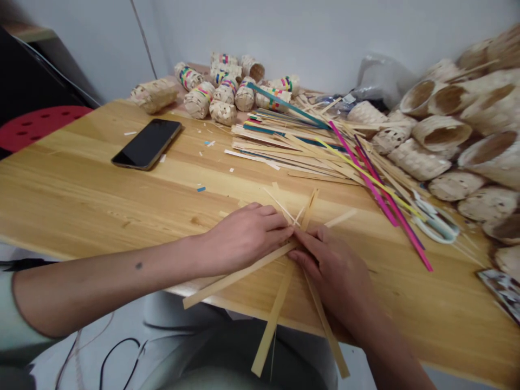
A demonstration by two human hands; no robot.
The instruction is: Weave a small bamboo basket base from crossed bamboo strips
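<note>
Head view, looking down at a wooden table [81,200]. At its near edge, two bare hands meet over a small bundle of crossed strips [270,319], flat, pale and woodlike, fanned out like spokes; three long ends hang past the edge toward the person's lap. The left hand [247,238] reaches in from the left, fingers close together and clamped on the crossing, its thumb hidden. The right hand [335,265] pinches the same crossing between thumb and forefinger, so the fingertips of the two hands nearly touch.

Beyond them lies a loose heap of strips [284,146], mostly pale, some teal. A pink strip [361,170] and a yellow strip [374,181] slant across toward white-handled scissors [436,225].

At the back stand and lie small woven containers [199,100], many banded in bright colors. One lies with its round mouth [257,71] facing outward; its contents cannot be made out. At right, plain woven baskets [442,132] are piled on their sides, several mouths showing shadowed brown inner walls. A clear plastic bag [379,81] sits crumpled by the wall; what it holds is unclear. A dark-screened phone [147,143] lies at left.
</note>
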